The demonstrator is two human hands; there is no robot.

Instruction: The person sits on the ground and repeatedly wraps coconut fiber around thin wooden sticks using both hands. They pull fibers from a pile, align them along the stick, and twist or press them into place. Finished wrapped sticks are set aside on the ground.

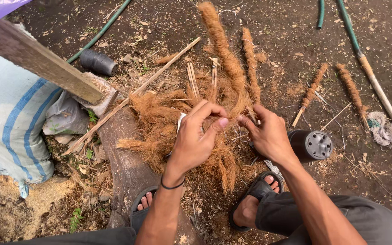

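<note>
1. where the two hands meet, a coir-wrapped stick [225, 54] runs from between them up and away across the dirt, its lower end lost in a loose heap of coconut fibre [159, 124] lying on the ground in front of the person's knees.
2. the left hand [196, 138] has its fingers [212, 109] curled together, pinching fibre at the stick's lower end; something white shows behind the palm, too hidden to name.
3. the right hand [268, 136] sits just beside it, thumb and forefinger pinched together on what looks like thin thread or fibre; i cannot tell which.
4. a second wrapped stick [252, 68] lies just beside the first, and bare split sticks [192, 79] lie on the heap.
5. a black plastic pot [313, 145] lies on its side just right of the right wrist.
6. two more wrapped sticks [336, 88] lie well apart to the right, near a pale pole [386, 102] and a wad of grey netting [383, 129].
7. a long thin cane [132, 95] crosses the heap's left side towards a weathered plank [41, 61] and a white woven sack [10, 118].
8. another black pot [97, 62] and a green hose [103, 29] lie farther off.
9. both feet, in black sandals [257, 193], rest below the heap.
</note>
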